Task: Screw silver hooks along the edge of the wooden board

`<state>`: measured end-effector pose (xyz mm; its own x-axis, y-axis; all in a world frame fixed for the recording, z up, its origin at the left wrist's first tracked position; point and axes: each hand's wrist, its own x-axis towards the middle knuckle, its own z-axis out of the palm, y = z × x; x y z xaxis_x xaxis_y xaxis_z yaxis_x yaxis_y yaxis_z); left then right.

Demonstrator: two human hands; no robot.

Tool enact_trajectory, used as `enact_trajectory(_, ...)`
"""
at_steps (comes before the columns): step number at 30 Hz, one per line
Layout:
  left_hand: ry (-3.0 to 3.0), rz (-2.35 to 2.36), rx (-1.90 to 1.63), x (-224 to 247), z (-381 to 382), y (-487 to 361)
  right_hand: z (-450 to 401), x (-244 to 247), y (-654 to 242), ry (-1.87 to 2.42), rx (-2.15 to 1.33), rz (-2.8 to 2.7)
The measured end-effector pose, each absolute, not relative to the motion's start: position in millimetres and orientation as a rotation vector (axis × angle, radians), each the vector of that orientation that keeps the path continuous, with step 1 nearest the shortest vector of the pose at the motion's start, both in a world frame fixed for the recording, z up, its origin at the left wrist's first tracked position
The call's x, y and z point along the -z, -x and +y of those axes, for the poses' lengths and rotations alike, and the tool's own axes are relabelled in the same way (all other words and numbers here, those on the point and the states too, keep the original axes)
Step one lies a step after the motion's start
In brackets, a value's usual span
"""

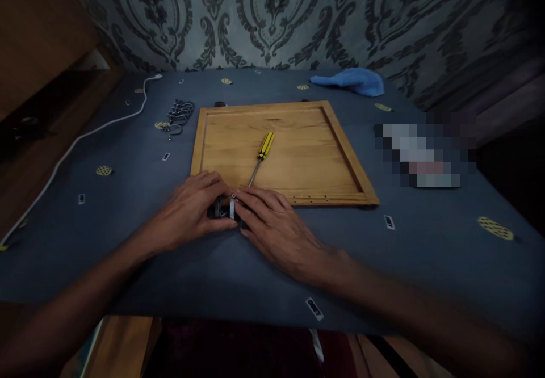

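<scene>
A shallow-framed wooden panel [276,151] lies on the blue-grey cloth, with several small dark holes along its front rail. At its front left part, my left hand [200,205] curls its fingers and thumb around a small dark metal fitting [218,208] with a pale strip. My right hand [276,225] presses its fingers against the other side of the same fitting, close to the panel's front rail. Fingers cover most of the fitting, so its exact kind is hidden. On the panel rests a screwdriver [264,148] with a yellow and black handle, its tip hidden near my right fingers.
Several dark metal hooks [181,112] lie in a pile left of the panel. A white cable [100,125] runs along the left side. At the back right is a blue cloth [355,80]. A blurred-out object [419,154] sits on the right. Patterned wallpaper [272,15] stands behind.
</scene>
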<state>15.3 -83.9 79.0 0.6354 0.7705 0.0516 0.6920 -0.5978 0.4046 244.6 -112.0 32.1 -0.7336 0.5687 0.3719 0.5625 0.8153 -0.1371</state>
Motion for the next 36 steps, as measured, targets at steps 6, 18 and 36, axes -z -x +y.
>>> enact_trajectory(6, -2.529, 1.160, -0.342, -75.9, -83.2, -14.9, -117.0, -34.2, -242.4, 0.932, -0.102, -2.586)
enact_trajectory(18, -2.482, 1.183, -0.312, -78.3, -83.9, -16.1, -116.9, -33.9, -242.0, 0.953, -0.210, -2.544)
enact_trajectory(36, -2.365, 1.325, -0.457, -114.8, 1.3, -72.6, -117.0, -35.3, -239.9, 0.980, -0.225, -2.544)
